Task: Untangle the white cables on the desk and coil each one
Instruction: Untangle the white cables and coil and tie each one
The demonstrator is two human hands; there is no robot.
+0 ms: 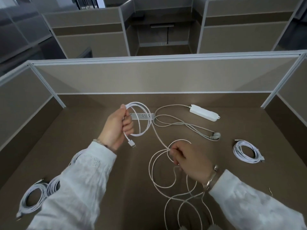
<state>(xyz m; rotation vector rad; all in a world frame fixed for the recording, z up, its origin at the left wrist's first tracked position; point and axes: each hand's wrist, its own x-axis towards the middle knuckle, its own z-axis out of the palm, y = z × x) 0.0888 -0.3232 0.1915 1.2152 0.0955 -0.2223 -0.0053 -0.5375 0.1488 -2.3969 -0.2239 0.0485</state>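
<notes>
Gripping a few turns of white cable (pixel 141 120) above the middle of the counter (pixel 93 123), the left hand (pixel 116 128) has its fingers curled round the coil, and a plug end (pixel 132 143) dangles just below the fist. From that coil the same cable runs down and right to the right hand (pixel 189 161), whose fingers pinch it where several loops cross. Loose loops (pixel 174 193) of the cable sprawl from there over the counter toward its near edge. Both arms wear pale sleeves, and each wrist carries a bracelet.

Behind the left hand, a socket strip (pixel 144 116) sits set into the counter. Toward the far right lies a white power strip (pixel 204 112) whose grey cord (pixel 176 122) snakes to a plug (pixel 216 136) lying right of centre. One finished coil (pixel 247 151) rests near the right edge, and two more bundles (pixel 33 196) lie by the near left corner, partly hidden by the left sleeve.

The counter is matt brown, walled on three sides by beige cubicle partitions (pixel 149 77) with pale metal trim. Beyond the far partition stand more cubicles of the same kind.
</notes>
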